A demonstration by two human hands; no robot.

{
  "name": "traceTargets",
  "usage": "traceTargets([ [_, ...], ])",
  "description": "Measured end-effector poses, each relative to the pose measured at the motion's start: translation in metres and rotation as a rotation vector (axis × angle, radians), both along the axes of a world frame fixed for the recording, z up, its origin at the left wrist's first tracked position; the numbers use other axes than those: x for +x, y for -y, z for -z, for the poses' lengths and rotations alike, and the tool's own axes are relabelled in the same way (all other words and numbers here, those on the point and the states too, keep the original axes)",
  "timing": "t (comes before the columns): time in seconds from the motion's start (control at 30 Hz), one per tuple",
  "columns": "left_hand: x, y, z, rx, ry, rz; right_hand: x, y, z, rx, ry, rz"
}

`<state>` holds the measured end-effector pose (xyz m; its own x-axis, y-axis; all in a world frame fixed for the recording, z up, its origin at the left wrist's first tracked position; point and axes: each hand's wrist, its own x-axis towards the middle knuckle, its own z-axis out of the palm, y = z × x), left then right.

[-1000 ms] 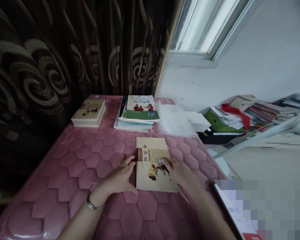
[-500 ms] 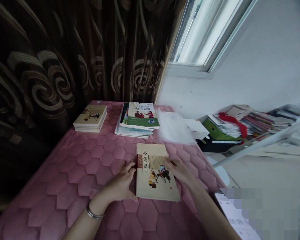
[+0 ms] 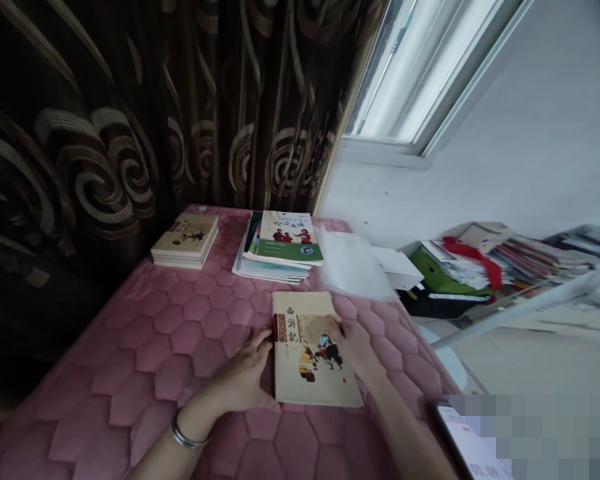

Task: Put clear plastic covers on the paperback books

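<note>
A beige book (image 3: 307, 347) with a picture and dark characters on its cover lies flat on the pink quilted tabletop (image 3: 180, 333). My left hand (image 3: 245, 377) rests against the book's left edge, fingers spread and flat, a bracelet on the wrist. At the book's right edge, my right hand (image 3: 353, 347) has its fingers lying on the cover. Neither hand lifts the book.
At the far side lie a stack of beige books (image 3: 186, 240), a pile topped by a green-and-white book (image 3: 283, 247) and a clear plastic sleeve (image 3: 353, 267). A dark patterned curtain (image 3: 130, 120) hangs behind. Clutter of books and a white box (image 3: 397, 267) sits to the right.
The view has tilted slightly, so everything sits a little lower in the frame. Both hands stay at the book's edges; my right hand has shifted a little further onto the cover.
</note>
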<state>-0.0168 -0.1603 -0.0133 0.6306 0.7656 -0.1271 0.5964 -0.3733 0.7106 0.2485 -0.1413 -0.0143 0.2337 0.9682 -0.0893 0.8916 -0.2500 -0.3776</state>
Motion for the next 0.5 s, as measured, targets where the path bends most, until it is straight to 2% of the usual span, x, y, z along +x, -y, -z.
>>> traceTargets([
  [0.3,-0.0005,0.0008,-0.0066,0.016,-0.007,0.028,0.0011,-0.0031,0.0093,-0.003,0.165,-0.047],
  [0.5,-0.0011,-0.0003,-0.0001,0.045,-0.03,0.03,-0.005,-0.0014,0.0054,-0.024,0.203,-0.053],
])
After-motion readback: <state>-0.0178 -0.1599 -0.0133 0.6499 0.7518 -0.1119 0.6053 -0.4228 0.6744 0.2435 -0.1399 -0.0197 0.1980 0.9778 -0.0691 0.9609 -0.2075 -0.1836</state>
